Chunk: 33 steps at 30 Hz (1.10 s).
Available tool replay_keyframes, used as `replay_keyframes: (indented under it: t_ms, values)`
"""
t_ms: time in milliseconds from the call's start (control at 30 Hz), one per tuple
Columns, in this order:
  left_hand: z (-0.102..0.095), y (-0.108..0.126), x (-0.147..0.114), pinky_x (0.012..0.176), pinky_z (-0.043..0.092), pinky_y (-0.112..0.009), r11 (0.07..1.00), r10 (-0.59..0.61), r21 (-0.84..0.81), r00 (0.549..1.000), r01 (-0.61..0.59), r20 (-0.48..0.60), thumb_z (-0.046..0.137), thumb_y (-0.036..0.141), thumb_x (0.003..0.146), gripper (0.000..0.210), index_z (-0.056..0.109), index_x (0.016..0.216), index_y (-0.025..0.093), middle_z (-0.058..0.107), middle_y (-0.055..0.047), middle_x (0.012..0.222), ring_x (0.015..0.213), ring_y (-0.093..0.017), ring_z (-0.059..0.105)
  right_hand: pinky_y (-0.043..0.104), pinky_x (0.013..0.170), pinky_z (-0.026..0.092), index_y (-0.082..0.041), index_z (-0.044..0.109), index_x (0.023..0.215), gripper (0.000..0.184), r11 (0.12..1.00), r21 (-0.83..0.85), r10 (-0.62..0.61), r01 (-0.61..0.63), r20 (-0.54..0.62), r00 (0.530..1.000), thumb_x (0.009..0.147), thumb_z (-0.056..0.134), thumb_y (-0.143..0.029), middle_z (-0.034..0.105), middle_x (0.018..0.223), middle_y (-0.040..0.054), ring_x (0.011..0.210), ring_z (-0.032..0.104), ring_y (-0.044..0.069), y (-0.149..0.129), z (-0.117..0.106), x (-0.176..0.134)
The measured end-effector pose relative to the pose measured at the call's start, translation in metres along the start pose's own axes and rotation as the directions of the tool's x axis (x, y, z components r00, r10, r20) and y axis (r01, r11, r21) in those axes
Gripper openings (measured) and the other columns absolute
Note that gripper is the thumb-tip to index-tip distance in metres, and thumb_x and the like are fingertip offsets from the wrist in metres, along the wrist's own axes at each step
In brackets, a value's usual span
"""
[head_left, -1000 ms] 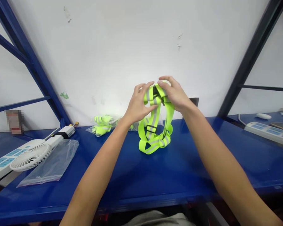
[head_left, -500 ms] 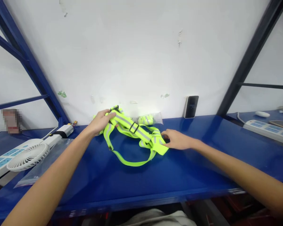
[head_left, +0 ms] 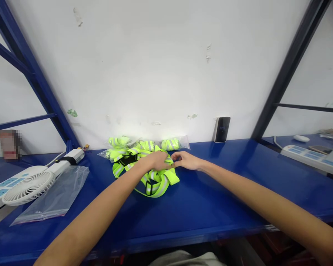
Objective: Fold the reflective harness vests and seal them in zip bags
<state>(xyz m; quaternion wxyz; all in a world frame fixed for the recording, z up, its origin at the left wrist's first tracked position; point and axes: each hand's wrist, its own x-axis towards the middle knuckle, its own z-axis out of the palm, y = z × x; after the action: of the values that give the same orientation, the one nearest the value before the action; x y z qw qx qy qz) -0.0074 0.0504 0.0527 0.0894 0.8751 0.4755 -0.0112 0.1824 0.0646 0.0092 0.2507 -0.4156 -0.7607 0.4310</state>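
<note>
A neon-yellow reflective vest (head_left: pixel 164 186) made of straps with silver stripes and black buckles lies in a loose heap on the blue table (head_left: pixel 211 207). My left hand (head_left: pixel 159 161) reaches over the heap, its fingers closed on the straps near the right side. Close beside it, my right hand (head_left: pixel 186 161) pinches the vest's right edge between thumb and fingers; the exact grip is partly hidden. Behind the heap, by the wall, are several bagged neon-yellow bundles (head_left: pixel 170 144) in clear plastic.
To the left lie a flat clear plastic bag (head_left: pixel 59 195), a white fan (head_left: pixel 30 187) and a white power strip (head_left: pixel 0 190). A black-faced white device (head_left: pixel 222 129) leans on the wall. Another power strip (head_left: pixel 313 159) is at the right. Metal posts (head_left: pixel 291 70) flank the table.
My left hand has moved right and down from the vest's far left end to beside my right hand. The right hand shifted left. The raised straps now lie in a heap, uncovering the bundles behind.
</note>
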Motion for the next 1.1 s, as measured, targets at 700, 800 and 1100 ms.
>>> replay_keyframes:
  t_ms: [700,800,1100]
  values:
    - [-0.140,-0.009,-0.086,0.047,0.031,-0.023,0.955,0.046,-0.248,0.903,-0.165,-0.427,0.076,0.043,0.075,0.038,0.058,0.102,0.023,0.053,0.005,0.060,0.049,-0.012,0.050,0.036,0.076,0.049,-0.021,0.060,0.101,0.034,0.553,-0.806,-0.634,0.211,-0.243,0.734,0.072,0.052,-0.005,0.065,0.102,0.0074,0.090,0.062,0.024,-0.100,-0.092,-0.071]
    - [-0.143,-0.016,-0.087,0.061,0.044,-0.027,0.993,0.120,0.028,0.918,-0.118,-0.379,0.071,0.033,0.076,0.038,0.067,0.112,0.022,0.069,-0.002,0.082,0.070,-0.018,0.063,0.038,0.077,0.051,-0.021,0.064,0.095,0.024,0.689,-0.714,-0.522,0.123,-0.372,0.768,0.078,0.051,-0.009,0.070,0.097,0.0069,0.085,0.065,0.024,-0.103,-0.111,-0.077]
    - [-0.146,-0.047,-0.082,0.093,0.050,-0.044,0.979,-0.170,-0.056,0.644,0.195,-0.746,0.054,0.017,0.080,0.030,0.076,0.100,0.020,0.076,-0.009,0.092,0.091,-0.029,0.069,0.041,0.082,0.054,-0.020,0.076,0.088,0.012,0.847,-0.504,-0.264,-0.172,-0.678,0.687,0.080,0.067,-0.024,0.073,0.099,0.0103,0.088,0.068,0.027,-0.089,-0.147,-0.084]
